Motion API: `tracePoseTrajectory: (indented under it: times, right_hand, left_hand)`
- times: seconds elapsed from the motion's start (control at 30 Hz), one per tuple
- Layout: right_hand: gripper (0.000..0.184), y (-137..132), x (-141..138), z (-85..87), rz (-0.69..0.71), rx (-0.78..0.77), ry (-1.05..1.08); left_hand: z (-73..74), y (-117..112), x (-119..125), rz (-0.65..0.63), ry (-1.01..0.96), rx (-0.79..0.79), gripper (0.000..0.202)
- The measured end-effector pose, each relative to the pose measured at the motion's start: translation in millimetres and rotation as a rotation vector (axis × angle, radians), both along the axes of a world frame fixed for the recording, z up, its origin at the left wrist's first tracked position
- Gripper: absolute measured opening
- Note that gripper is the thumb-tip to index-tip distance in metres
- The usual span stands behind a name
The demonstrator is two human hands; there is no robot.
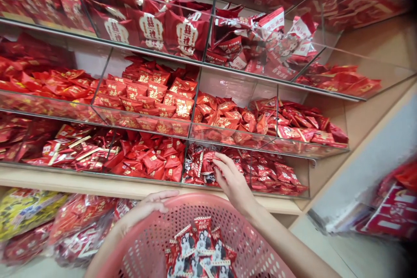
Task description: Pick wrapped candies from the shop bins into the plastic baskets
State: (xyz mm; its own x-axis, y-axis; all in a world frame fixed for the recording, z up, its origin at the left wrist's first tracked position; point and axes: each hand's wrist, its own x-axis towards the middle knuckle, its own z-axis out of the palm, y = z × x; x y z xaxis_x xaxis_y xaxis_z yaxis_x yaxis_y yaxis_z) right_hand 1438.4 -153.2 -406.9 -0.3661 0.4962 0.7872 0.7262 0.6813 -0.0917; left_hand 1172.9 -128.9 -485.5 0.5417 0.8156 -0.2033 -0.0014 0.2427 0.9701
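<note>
Pink basket (146,247) | left hand (146,207) grip hooked over rim to steady it (sweets (198,252) inside) | right hand (233,180) grip half-open, resting on shelf sweets (198,167)

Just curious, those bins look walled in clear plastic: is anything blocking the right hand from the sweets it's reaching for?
Nothing visible. The right hand reaches over the bin's low clear front wall, fingertips on the red packets.
</note>
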Motion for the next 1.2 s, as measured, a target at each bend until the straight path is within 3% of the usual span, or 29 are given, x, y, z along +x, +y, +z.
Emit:
tracePoseTrajectory:
  times: [0.17,0.33,0.6,0.7,0.83,0.93,1.03,1.1,1.2]
  right_hand:
    - [0.043,-30,17,-16.3,-0.046,-0.019,-0.023]
    - [0.043,-32,27,-39.4,-0.106,-0.128,-0.107]
    - [0.044,-12,29,-30.2,-0.177,-0.053,-0.214]
    - [0.039,-14,28,-26.5,-0.152,-0.054,-0.142]
    - [0.028,-31,18,-19.2,-0.057,-0.225,0.275]
    - [0.019,-46,5,-13.3,0.055,-0.632,0.8]
    - [0.027,-57,-4,-11.5,0.254,-1.064,1.255]
    - [0.033,-63,-6,-12.3,0.375,-1.2,1.433]
    - [0.032,-67,-2,-13.9,0.494,-1.285,1.52]
  left_hand:
    - [-5.6,1,-2,0.025,0.032,0.046,0.056]
    - [-7.5,1,-3,0.048,0.071,0.08,0.057]
    - [3.9,-4,3,-0.007,-0.037,-0.035,0.055]
    - [3.9,-3,2,-0.007,-0.02,-0.036,0.055]
    - [-0.4,0,-1,0.002,0.037,0.043,0.055]
    - [-3.4,1,-1,0.0,0.042,0.067,0.057]
    - [-2.6,0,0,-0.008,0.012,0.032,0.058]
    - [0.1,-2,2,-0.004,0.014,0.012,0.057]
    - [4.5,-4,3,0.008,0.038,0.002,0.055]
